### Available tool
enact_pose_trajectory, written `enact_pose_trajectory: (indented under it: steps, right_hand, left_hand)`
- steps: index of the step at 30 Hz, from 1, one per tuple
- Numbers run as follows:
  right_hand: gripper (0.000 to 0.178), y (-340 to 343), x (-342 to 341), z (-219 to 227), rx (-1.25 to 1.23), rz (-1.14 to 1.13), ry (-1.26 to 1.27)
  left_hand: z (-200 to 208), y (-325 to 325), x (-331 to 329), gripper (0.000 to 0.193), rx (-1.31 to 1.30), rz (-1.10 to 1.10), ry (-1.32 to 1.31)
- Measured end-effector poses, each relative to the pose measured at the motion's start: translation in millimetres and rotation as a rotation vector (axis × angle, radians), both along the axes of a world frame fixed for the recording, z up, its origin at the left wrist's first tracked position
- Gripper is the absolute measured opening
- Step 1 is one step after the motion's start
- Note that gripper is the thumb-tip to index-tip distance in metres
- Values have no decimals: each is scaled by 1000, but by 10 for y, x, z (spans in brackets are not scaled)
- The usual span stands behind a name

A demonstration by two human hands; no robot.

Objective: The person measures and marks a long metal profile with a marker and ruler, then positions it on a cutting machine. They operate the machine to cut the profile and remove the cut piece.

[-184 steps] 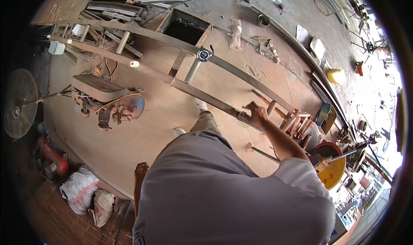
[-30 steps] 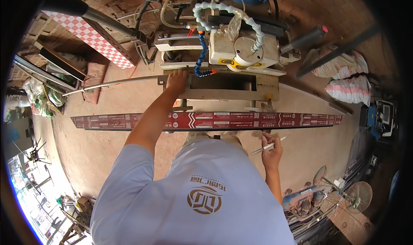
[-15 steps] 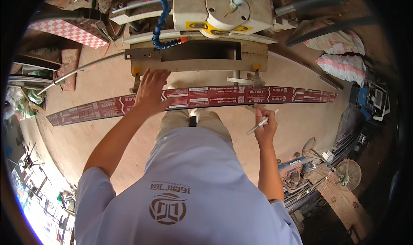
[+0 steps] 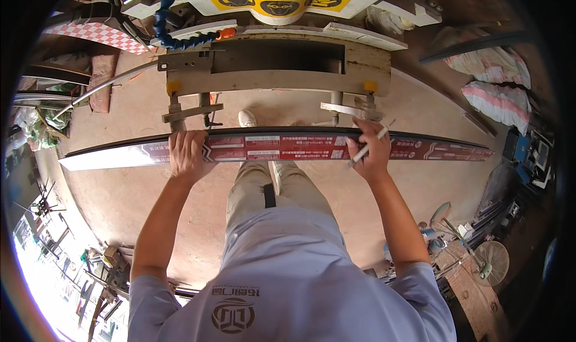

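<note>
The long red-wrapped profile bar (image 4: pixel 282 147) lies level across the view just in front of the cutting machine (image 4: pixel 276 54), below its two clamp posts and above the person's knees, with both ends running well out to either side of the machine's frame. Its left end shows bare pale metal where the red film stops, and a dark edge runs along the far side. It looks stiff and straight rather than floppy, and I judge it fairly light for its length but awkward: a bar this long will swing and dip at the ends if taken near one end only, so a spread grip either side of the machine's middle suits it best. The printed film looks smooth, probably a bit slick under the palm, and the cut ends may be sharp. The left hand (image 4: pixel 187 153) is closed over the bar, fingers curled across its top, just below the machine's left clamp post. The right hand (image 4: pixel 371 150) grips the bar below the right clamp post, with a white pen (image 4: pixel 367 150) pinched between its fingers at the same time. The two hands are well apart. Farther out from the machine, pink-striped sacks (image 4: pixel 495 81) lie to its right and a standing fan (image 4: pixel 489 261) sits low on that same side.
</note>
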State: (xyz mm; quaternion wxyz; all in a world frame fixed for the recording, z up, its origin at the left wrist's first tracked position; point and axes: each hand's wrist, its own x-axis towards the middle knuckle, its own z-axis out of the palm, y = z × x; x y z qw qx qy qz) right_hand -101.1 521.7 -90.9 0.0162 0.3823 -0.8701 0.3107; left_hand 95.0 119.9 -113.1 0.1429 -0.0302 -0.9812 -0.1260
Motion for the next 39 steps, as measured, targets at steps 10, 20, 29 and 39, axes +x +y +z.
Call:
enact_pose_trajectory:
  steps: [10,20,29,39]
  right_hand:
    - [26,106,113,-57,-348,47,-91]
    - [60,109,209,40,-521,102,-239]
    - [33,-70,414,80,-395,348,-301]
    - [35,-46,425,-149,-393,437,-109]
  left_hand:
    - [-90,56,218,45,-104,36,77]
    - [-190,91,376,43,-175,64,147]
    - [-221,69,407,44,-171,51,155]
    - [-197,58,421,47,-192,40,122]
